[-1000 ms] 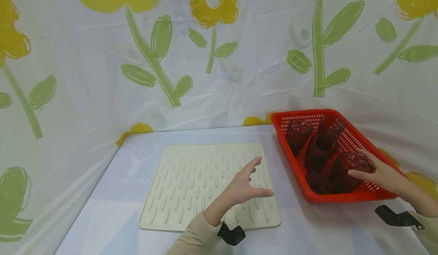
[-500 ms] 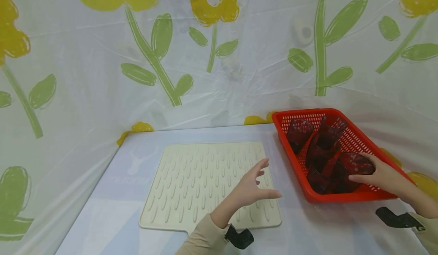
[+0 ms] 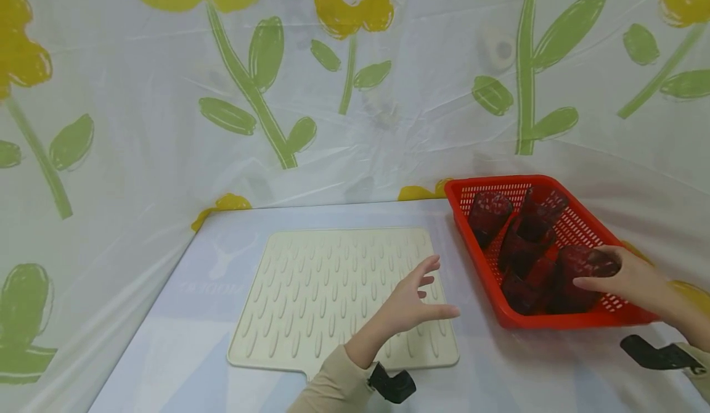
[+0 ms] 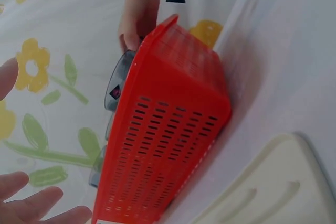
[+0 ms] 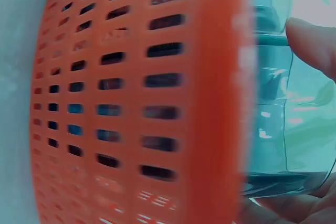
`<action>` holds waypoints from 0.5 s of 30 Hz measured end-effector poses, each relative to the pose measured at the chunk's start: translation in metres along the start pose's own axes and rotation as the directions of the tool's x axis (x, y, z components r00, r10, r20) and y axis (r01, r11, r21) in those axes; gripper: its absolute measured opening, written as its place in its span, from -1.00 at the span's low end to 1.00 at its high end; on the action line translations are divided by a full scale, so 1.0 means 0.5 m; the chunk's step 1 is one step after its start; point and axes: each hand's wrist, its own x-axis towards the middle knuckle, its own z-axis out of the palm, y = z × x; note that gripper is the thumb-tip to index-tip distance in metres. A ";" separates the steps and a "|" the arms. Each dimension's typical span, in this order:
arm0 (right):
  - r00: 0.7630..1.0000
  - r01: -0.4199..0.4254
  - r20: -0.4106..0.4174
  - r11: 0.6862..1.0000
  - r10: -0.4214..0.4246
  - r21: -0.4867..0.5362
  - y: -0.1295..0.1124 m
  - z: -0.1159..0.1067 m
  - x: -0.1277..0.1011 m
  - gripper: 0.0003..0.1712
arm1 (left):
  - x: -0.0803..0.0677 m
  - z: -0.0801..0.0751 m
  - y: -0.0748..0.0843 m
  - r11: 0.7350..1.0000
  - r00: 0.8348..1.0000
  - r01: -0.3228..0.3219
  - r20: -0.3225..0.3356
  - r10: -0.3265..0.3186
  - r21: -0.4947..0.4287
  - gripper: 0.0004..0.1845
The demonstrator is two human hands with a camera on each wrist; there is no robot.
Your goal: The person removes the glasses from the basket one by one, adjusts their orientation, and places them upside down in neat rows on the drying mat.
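Note:
My right hand [image 3: 638, 280] reaches over the right side of the red basket [image 3: 577, 322] and grips a dark tinted drinking glass [image 3: 577, 277]. In the right wrist view the thumb [image 5: 311, 45] lies on one side of this clear-walled glass [image 5: 310, 129], with fingers [image 5: 294, 208] on the other. The basket's rim hides part of it. My left hand [image 3: 405, 305] hovers over the right part of a cream ribbed mat [image 3: 310, 296], thumb and fingers spread, holding nothing. Its fingertips [image 4: 42, 200] show at the left wrist view's edge.
More tinted glasses stand or lean in the basket, among them one at the back left [image 3: 488, 216] and one in the middle [image 3: 524, 240]. A white flowered cloth [image 3: 360, 148] hangs behind the table [image 3: 183, 314]. The basket stands right of the mat.
My right hand has closed around the glass and tilted it, shifting slightly right. The left hand has drifted a little right, still spread. The head view has shifted slightly.

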 end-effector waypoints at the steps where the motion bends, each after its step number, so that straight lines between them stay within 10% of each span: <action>1: 1.000 -0.002 0.003 1.000 0.002 0.009 -0.003 -0.006 0.001 -0.02 | 0.001 0.000 0.000 1.000 1.000 -0.003 0.000 0.003 -0.004 -0.14; 15: 0.973 -0.177 -0.123 0.970 0.198 0.165 -0.020 -0.089 0.011 0.18 | 0.008 -0.017 0.014 0.997 0.999 -0.040 -0.021 0.038 -0.069 -0.19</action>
